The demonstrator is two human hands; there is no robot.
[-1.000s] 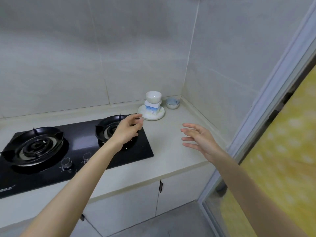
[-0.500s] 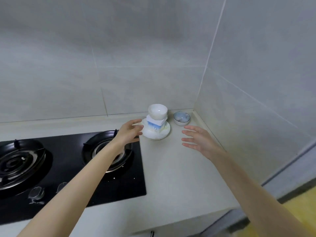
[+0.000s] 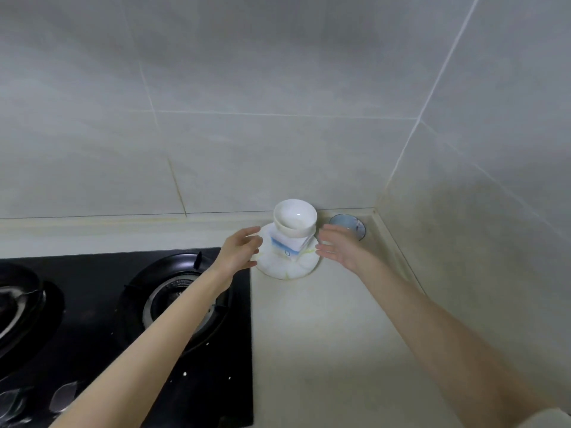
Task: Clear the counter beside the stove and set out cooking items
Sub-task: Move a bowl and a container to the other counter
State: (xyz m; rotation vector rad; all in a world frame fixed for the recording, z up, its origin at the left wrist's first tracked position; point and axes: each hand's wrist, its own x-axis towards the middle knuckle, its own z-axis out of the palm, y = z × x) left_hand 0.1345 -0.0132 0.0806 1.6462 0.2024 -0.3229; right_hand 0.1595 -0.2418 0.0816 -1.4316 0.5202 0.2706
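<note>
A white plate (image 3: 285,268) lies on the cream counter (image 3: 324,335) in the back corner. On it stands a white and blue carton (image 3: 285,247), and a white bowl (image 3: 295,217) sits on top of the carton. My left hand (image 3: 239,251) is at the plate's left edge, fingers apart, holding nothing. My right hand (image 3: 341,247) is at the plate's right edge, also open, fingers pointing left. A small blue-rimmed bowl (image 3: 350,225) stands behind my right hand, partly hidden by it.
A black gas stove (image 3: 129,319) with two burners fills the counter's left part, under my left forearm. Grey tiled walls close off the back and the right side. Bare counter stretches toward me on the right of the stove.
Both hands have moved forward to either side of the plate stack, and the right hand now covers part of the small bowl. The view has come closer to the corner.
</note>
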